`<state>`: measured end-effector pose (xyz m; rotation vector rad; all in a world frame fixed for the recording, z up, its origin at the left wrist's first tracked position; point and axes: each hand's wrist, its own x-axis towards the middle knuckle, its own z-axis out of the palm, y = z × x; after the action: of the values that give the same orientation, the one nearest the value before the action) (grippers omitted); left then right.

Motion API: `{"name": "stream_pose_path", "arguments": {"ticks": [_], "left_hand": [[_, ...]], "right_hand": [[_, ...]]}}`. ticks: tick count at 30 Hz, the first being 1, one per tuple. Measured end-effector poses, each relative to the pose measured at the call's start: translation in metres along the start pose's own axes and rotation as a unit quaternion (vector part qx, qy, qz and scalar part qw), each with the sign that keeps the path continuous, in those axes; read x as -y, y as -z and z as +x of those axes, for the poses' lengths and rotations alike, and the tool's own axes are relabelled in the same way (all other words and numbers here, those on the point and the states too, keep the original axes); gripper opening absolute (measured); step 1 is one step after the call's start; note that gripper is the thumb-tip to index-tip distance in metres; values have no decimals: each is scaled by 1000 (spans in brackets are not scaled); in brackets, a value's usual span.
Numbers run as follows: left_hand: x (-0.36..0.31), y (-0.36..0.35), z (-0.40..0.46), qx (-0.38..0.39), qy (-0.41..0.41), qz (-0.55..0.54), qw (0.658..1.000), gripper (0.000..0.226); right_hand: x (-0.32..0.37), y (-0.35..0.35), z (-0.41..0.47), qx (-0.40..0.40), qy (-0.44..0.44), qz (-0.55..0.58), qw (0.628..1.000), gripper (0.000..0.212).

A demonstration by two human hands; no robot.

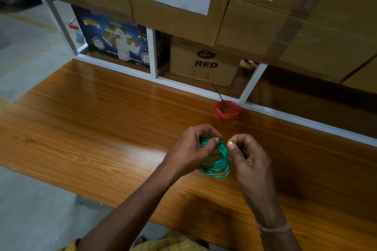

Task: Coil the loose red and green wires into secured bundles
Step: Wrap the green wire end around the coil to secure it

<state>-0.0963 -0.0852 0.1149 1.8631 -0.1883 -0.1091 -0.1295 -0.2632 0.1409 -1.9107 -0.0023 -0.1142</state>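
A coil of green wire [217,166] hangs between both hands just above the wooden table [102,128]. My left hand [190,146] pinches the coil's top left with thumb and fingers. My right hand [247,155] pinches the coil's top right, thumb and forefinger closed on it beside the left thumb. The lower loops hang free. A red wire coil [226,110] lies farther back on the table near the white frame, with a black tie [217,91] sticking up from its top.
A white shelf frame [253,79] borders the table's far edge. Behind it stand a brown "RED" carton [204,63] and a blue adhesive-tape box [114,38]. Large cardboard boxes [265,22] are stacked above. Grey floor [30,210] lies to the left.
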Motion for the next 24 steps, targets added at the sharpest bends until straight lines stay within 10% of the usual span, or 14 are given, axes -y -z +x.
{"name": "stream_pose_path", "arguments": {"ticks": [24], "left_hand": [[-8,7,1,34,-88,47,994,10]], "right_hand": [[12,4,13,-25,37,48,998,9]]}}
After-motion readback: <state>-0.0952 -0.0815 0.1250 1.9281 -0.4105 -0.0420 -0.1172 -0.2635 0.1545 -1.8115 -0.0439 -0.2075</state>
